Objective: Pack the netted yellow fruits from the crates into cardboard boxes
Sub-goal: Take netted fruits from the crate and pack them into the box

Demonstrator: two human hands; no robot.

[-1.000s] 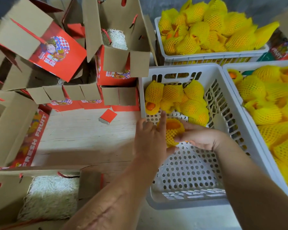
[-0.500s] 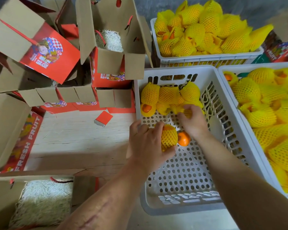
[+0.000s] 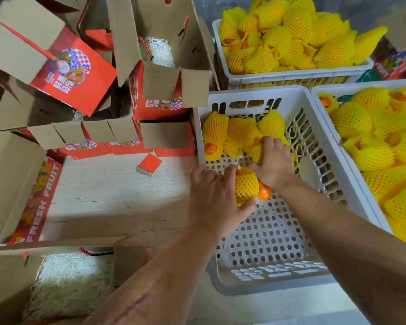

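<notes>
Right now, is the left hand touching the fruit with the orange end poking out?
Touching. The head view shows the left hand with thumb and fingers wrapped round the netted fruit.

"FRESH FRUIT" runs in white capitals along the red side panel of the cardboard box [image 3: 40, 198] at the left. The printing on the other red boxes is too blurred to read.

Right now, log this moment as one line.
left hand: holds netted fruit | right hand: reaching onto fruit pile | middle crate: nearly empty | box: no fruit visible
</notes>
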